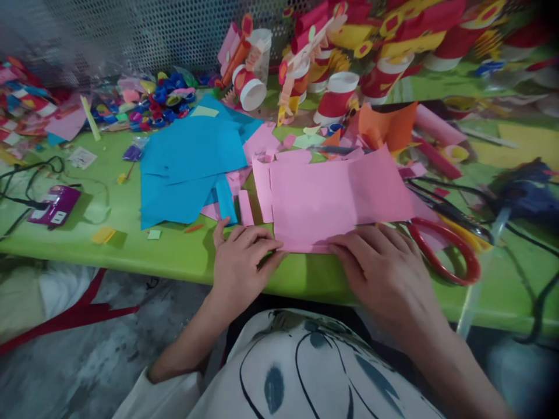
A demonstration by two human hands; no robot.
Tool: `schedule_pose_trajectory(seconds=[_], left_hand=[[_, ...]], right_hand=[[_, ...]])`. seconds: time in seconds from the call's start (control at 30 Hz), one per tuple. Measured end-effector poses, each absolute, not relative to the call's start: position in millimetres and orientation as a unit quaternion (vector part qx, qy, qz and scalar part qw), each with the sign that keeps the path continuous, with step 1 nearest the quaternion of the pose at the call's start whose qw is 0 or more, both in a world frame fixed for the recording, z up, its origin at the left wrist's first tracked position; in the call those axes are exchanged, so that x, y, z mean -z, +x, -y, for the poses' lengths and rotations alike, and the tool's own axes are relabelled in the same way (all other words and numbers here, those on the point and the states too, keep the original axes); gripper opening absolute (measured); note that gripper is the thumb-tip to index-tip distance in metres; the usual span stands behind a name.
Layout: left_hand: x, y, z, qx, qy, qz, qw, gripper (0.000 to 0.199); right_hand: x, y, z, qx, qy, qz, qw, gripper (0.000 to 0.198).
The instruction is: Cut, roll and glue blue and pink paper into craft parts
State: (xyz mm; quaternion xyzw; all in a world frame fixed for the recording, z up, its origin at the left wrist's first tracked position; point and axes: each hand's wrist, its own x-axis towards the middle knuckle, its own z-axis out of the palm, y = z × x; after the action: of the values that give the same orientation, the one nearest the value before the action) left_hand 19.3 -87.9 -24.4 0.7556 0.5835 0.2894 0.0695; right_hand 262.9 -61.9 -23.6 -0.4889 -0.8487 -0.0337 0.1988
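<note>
A pink sheet of paper (312, 198) lies near the table's front edge, with what looks like a narrow fold along its near side. My left hand (244, 256) has its thumb and forefinger closed on the near left corner. At the near right part of that edge, my right hand (384, 267) grips it between thumb and fingers. Another pink piece (382, 186) rises, slightly curved, on the right of the sheet. Red-handled scissors (469, 265) lie just right of my right hand. Small blue (226, 201) and pink strips (246, 208) rest beyond my left hand.
Blue paper sheets (192, 151) spread to the left on the green table (131, 247). Paper cups in red wrapping (336, 99) and an orange paper piece (386, 125) stand farther back. A purple box with a cable (55, 205) sits far left. Colourful small pieces (161, 99) are heaped behind.
</note>
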Motion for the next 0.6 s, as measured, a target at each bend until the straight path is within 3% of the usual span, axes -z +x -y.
schedule_pose_trajectory(seconds=[0.3,0.6], left_hand=[[25.9,20.5,87.5,-0.306,0.746,-0.587,0.071,0.008],[27.9,17.6,86.9,-0.289,0.753,-0.587,0.078,0.009]], right_hand=[[15.9,261.6,66.6,0.066,-0.44,0.852,0.275,0.014],[20.9,260.7,60.0,0.054,-0.415,0.874,0.249,0.019]])
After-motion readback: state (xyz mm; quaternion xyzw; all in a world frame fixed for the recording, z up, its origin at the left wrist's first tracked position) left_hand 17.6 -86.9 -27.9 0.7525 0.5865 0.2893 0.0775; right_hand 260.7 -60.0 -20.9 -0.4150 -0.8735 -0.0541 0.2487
